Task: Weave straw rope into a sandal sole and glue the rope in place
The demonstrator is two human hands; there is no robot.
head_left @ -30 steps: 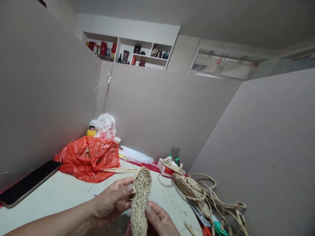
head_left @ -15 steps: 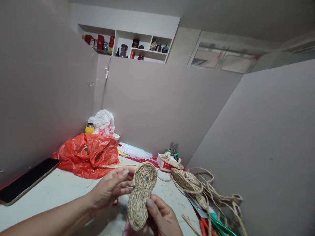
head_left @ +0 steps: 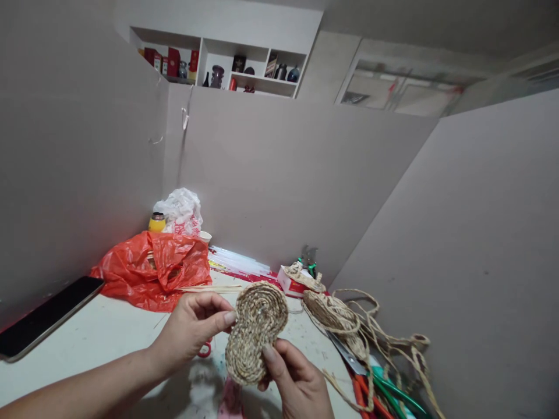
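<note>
A figure-eight-shaped woven straw piece [head_left: 257, 334], coiled from braided cord, is held up over the table. My right hand [head_left: 297, 378] grips its lower right edge, thumb on the near face and fingers behind. At its upper left edge my left hand [head_left: 196, 326] is closed, thumb and fingertips pinching the rim. A red loop [head_left: 205, 349], perhaps a scissor handle, shows beneath my left hand. Something pink [head_left: 231, 400] lies below the woven piece, mostly cut off by the frame.
Right of the hands lie a coil of straw cord [head_left: 334, 317], scissors [head_left: 349, 355] and green-handled tools [head_left: 399, 393]. A red plastic bag [head_left: 152, 270] and a phone [head_left: 52, 317] are at left. White sticks [head_left: 240, 262] and a small box [head_left: 290, 284] lie toward the back partition.
The woven piece has tilted and turned its face more toward me. My left hand has gone from loosely spread fingers to a pinch on the left rim. The view has shifted slightly.
</note>
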